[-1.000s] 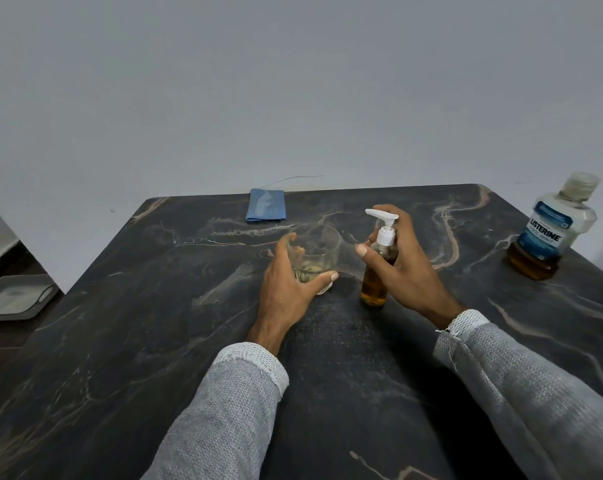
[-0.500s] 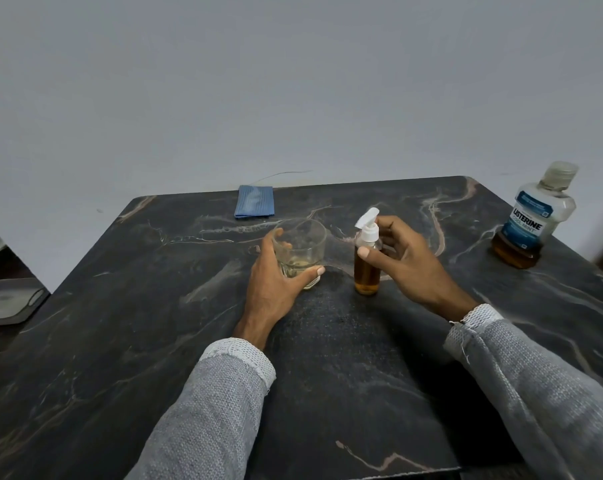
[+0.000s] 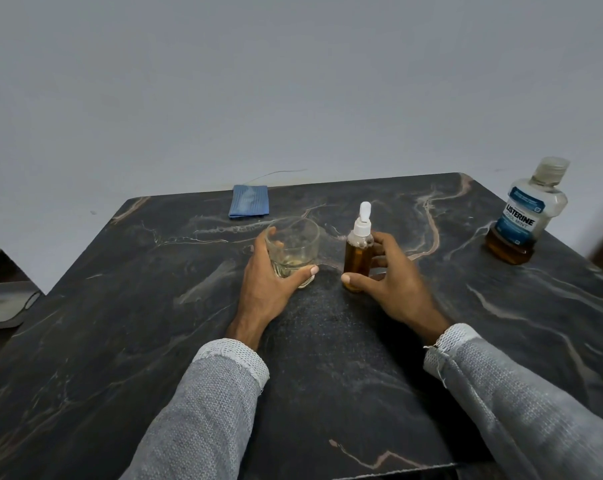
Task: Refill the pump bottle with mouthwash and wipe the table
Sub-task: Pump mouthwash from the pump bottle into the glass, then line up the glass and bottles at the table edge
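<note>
- Head view: the pump bottle (image 3: 358, 258), amber with a white pump, is seen upright on the table (image 3: 154, 323), nozzle pointing away.
- It is loosely cupped by the right hand (image 3: 390, 282), fingers spread.
- The glass (image 3: 293, 251) is gripped by the left hand (image 3: 267, 282).

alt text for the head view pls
Left hand grips a glass; right hand loosely cups a pump bottle on a dark marble table. Blue cloth far edge, mouthwash bottle far right.

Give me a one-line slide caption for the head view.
Left hand grips clear glass tumbler; right hand loosely around amber pump bottle.
</note>
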`<move>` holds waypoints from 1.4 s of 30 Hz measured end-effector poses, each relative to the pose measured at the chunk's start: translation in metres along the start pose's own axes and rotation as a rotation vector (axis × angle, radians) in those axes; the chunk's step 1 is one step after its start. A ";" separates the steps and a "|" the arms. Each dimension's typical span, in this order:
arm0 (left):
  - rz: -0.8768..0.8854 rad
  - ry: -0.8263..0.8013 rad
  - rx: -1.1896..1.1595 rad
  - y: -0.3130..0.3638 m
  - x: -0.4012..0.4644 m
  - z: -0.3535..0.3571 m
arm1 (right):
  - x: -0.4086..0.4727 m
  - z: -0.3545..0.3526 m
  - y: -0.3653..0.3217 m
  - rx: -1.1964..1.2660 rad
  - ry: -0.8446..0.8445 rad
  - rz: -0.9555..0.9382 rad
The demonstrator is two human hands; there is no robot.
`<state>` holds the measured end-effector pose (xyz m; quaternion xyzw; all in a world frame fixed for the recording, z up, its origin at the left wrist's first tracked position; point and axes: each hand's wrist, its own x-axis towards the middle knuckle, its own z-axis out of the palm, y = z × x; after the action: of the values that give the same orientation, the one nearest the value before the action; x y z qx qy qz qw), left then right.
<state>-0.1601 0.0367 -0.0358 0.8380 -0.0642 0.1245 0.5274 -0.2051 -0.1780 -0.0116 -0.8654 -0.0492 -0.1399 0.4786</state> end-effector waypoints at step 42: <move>-0.025 -0.023 0.179 -0.020 0.140 0.028 | 0.146 0.035 0.055 -0.085 0.066 0.054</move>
<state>-0.0172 0.0235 -0.0263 0.8838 -0.0486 0.1135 0.4513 -0.0470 -0.1853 -0.0313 -0.8808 -0.0039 -0.1574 0.4466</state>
